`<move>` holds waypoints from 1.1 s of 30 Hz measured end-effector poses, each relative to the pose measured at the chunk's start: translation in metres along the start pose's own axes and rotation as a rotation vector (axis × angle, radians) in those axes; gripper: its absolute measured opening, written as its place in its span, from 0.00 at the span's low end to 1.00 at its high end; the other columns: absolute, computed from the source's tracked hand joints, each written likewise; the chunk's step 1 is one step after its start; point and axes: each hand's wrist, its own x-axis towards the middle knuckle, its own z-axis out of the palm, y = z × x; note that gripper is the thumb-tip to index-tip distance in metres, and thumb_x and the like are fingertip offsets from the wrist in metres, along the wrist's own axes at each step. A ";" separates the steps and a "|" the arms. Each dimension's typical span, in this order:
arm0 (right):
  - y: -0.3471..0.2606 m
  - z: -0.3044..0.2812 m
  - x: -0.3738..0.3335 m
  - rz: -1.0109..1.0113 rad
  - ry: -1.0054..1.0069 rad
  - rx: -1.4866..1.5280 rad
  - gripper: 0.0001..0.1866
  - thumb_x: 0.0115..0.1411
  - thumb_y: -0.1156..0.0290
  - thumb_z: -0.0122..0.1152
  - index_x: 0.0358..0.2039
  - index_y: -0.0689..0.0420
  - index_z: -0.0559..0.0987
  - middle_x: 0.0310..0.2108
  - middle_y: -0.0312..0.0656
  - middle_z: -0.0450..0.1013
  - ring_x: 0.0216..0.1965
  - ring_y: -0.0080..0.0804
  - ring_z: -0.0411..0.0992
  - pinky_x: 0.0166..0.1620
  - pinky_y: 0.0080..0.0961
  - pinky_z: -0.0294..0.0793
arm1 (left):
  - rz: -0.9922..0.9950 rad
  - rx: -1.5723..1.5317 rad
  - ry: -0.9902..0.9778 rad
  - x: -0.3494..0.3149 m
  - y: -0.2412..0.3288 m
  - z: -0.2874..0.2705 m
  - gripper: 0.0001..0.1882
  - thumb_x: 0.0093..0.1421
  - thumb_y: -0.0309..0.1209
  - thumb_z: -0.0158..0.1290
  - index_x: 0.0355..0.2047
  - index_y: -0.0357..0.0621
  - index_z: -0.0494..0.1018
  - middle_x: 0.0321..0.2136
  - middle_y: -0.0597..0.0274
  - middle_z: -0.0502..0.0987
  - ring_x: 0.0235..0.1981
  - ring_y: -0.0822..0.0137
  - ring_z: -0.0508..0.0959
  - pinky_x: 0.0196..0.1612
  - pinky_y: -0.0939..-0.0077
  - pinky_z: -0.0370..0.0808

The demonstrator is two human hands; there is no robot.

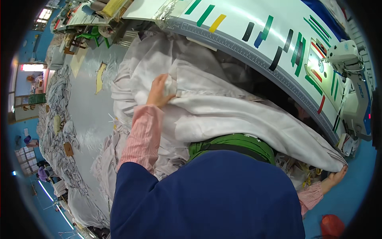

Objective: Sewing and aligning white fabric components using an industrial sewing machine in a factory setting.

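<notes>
A large pale grey-white cloth (234,113) lies across my lap in long folds, stretched between my two hands. My left hand (160,91) is closed on a hemmed edge of it, thumb apart from the fingers, to the left of my lap. Far to the right, my right hand (337,178) grips the gathered end of the same cloth, its fingers wrapped round it. More of the cloth hangs in heaps from the table edge down past my left forearm. Part of a green garment (234,145) shows at my waist under the cloth.
A white table (230,36) with a ruler along its curved front edge carries colored tape strips. On its right stands a sewing machine (346,55) with its lamp lit. Piles of grey cloth (59,131) line the floor at left. A red object (332,226) sits at lower right.
</notes>
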 end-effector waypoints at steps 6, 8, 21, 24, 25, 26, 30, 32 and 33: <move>-0.001 0.011 -0.004 0.010 -0.055 0.040 0.18 0.67 0.63 0.53 0.50 0.62 0.70 0.49 0.47 0.71 0.48 0.39 0.71 0.50 0.37 0.74 | -0.371 -0.396 -0.446 -0.011 -0.005 -0.011 0.28 0.51 0.21 0.61 0.53 0.39 0.68 0.51 0.57 0.69 0.40 0.68 0.78 0.44 0.77 0.75; -0.003 0.014 -0.006 -0.019 -0.007 0.036 0.17 0.66 0.64 0.53 0.50 0.62 0.70 0.49 0.47 0.71 0.48 0.39 0.72 0.49 0.37 0.74 | -0.418 -0.438 -0.506 -0.014 0.004 -0.002 0.28 0.51 0.22 0.61 0.53 0.40 0.68 0.49 0.57 0.69 0.39 0.67 0.78 0.43 0.76 0.75; -0.002 0.003 -0.016 -0.053 -0.002 -0.003 0.17 0.67 0.62 0.51 0.50 0.62 0.70 0.47 0.46 0.71 0.46 0.37 0.73 0.47 0.33 0.76 | -0.222 -0.141 -0.195 -0.012 0.008 0.032 0.07 0.56 0.25 0.56 0.36 0.40 0.76 0.34 0.60 0.77 0.30 0.66 0.77 0.35 0.74 0.74; -0.002 0.005 -0.020 -0.036 0.021 -0.016 0.19 0.68 0.63 0.49 0.51 0.65 0.68 0.50 0.48 0.69 0.48 0.37 0.71 0.50 0.32 0.74 | -0.493 -0.270 -0.245 -0.005 0.007 0.032 0.05 0.58 0.24 0.56 0.35 0.37 0.76 0.29 0.62 0.78 0.26 0.72 0.76 0.33 0.79 0.73; -0.003 0.005 -0.021 -0.032 0.009 -0.010 0.19 0.68 0.63 0.49 0.51 0.65 0.68 0.50 0.47 0.69 0.47 0.37 0.71 0.50 0.32 0.74 | -0.557 -0.290 -0.265 -0.003 0.008 0.033 0.06 0.58 0.24 0.55 0.36 0.37 0.76 0.27 0.62 0.78 0.26 0.74 0.75 0.32 0.80 0.72; -0.004 0.006 -0.022 -0.034 -0.015 -0.012 0.19 0.68 0.63 0.49 0.51 0.65 0.68 0.50 0.47 0.69 0.47 0.37 0.72 0.50 0.32 0.74 | -0.580 -0.280 -0.284 -0.001 0.011 0.033 0.06 0.58 0.24 0.55 0.36 0.37 0.76 0.27 0.62 0.78 0.26 0.74 0.75 0.32 0.80 0.72; -0.006 0.008 -0.027 -0.051 -0.018 -0.004 0.18 0.68 0.63 0.49 0.51 0.64 0.68 0.50 0.47 0.69 0.47 0.37 0.72 0.50 0.32 0.74 | -0.548 -0.322 -0.198 -0.001 0.021 0.036 0.02 0.58 0.21 0.54 0.32 0.36 0.74 0.29 0.62 0.78 0.27 0.74 0.76 0.33 0.80 0.73; -0.006 0.009 -0.028 -0.050 -0.021 -0.001 0.18 0.68 0.64 0.49 0.51 0.64 0.69 0.49 0.47 0.69 0.47 0.36 0.71 0.50 0.32 0.74 | -0.526 -0.366 -0.154 -0.004 0.023 0.036 0.01 0.58 0.19 0.53 0.31 0.36 0.73 0.30 0.61 0.78 0.28 0.74 0.77 0.33 0.79 0.73; -0.006 0.010 -0.028 -0.047 -0.016 0.006 0.18 0.68 0.64 0.49 0.51 0.64 0.69 0.49 0.47 0.69 0.47 0.36 0.71 0.50 0.32 0.74 | -0.436 -0.370 -0.116 -0.006 0.023 0.035 0.02 0.57 0.18 0.52 0.29 0.35 0.72 0.32 0.60 0.79 0.29 0.71 0.77 0.34 0.79 0.73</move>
